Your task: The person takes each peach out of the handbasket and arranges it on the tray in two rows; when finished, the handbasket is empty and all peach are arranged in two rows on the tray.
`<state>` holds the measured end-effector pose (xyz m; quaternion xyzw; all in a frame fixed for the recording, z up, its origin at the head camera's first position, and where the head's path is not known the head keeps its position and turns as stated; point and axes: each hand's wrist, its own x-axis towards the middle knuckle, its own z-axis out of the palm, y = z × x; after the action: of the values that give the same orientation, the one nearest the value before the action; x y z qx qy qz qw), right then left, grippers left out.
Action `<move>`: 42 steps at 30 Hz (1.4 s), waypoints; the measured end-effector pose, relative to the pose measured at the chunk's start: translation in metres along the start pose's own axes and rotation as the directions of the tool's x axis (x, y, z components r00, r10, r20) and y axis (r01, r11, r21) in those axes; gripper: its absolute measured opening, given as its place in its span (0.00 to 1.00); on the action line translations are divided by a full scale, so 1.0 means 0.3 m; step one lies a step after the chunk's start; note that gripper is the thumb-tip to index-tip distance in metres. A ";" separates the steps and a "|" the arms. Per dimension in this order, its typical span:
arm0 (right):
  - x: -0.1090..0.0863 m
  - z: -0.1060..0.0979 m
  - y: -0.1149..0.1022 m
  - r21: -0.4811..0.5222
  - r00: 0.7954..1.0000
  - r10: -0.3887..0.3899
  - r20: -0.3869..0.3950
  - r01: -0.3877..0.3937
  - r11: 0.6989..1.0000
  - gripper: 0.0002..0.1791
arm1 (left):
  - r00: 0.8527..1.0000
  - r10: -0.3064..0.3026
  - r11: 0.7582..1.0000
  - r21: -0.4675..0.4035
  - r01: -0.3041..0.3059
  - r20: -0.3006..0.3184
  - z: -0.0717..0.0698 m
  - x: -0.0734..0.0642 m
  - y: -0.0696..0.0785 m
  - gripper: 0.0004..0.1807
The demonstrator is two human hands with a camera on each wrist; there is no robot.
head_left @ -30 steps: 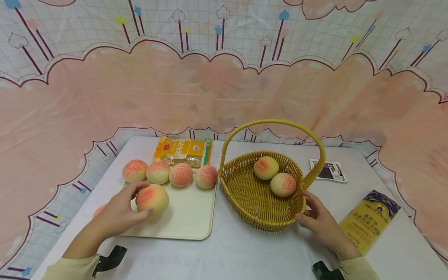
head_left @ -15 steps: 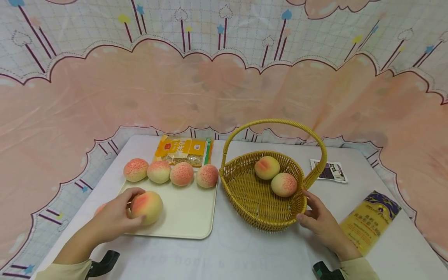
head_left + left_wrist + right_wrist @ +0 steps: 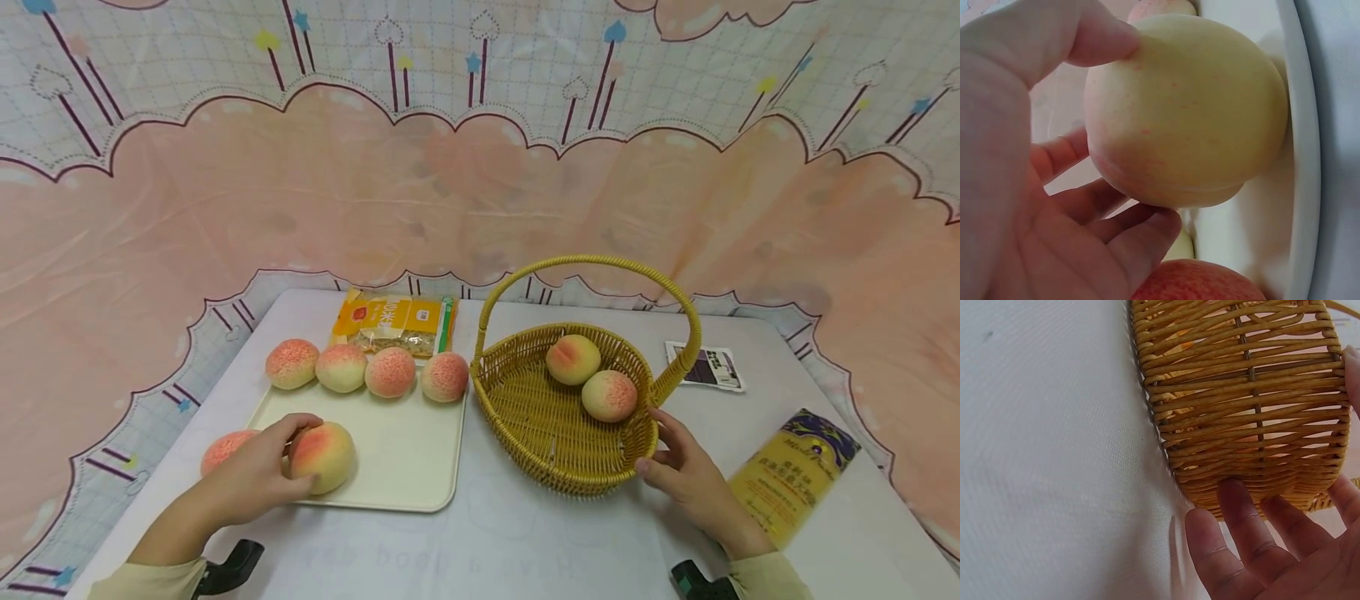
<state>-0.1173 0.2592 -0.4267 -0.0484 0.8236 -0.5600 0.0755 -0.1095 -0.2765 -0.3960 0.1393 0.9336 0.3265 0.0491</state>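
Observation:
My left hand (image 3: 258, 467) holds a yellow peach with a red blush (image 3: 324, 458) at the near side of a cream tray (image 3: 405, 467). In the left wrist view, the thumb lies on the peach (image 3: 1191, 106) and the fingers reach around its other side. Another peach (image 3: 225, 450) is partly hidden behind that hand. Several peaches (image 3: 390, 372) line the tray's far edge. My right hand (image 3: 686, 475) grips the right side of a woven basket (image 3: 525, 454), thumb at the rim and fingertips against the outer wall (image 3: 1247, 412). Two peaches (image 3: 609, 396) lie inside the basket.
A yellow food packet (image 3: 393, 323) lies behind the row of peaches. To the right of the basket are a small white and purple sachet (image 3: 708, 367) and a gold and blue packet (image 3: 795, 475). The basket's tall handle (image 3: 592, 261) arches above it.
My left hand has brought the held peach down toward the tray's near edge, with a slight last shift to the right. More of the left peach shows. The right hand and basket stay put.

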 end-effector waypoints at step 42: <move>-0.001 -0.002 -0.006 -0.008 1.000 0.012 0.002 -0.012 1.000 0.42 | 0.997 -0.065 0.979 0.193 0.070 -0.033 -0.046 0.002 0.000 0.39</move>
<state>-0.1171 0.2591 -0.4249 -0.0443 0.8259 -0.5564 0.0795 -0.1125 -0.2845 -0.3851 0.1072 0.9658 0.2338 0.0338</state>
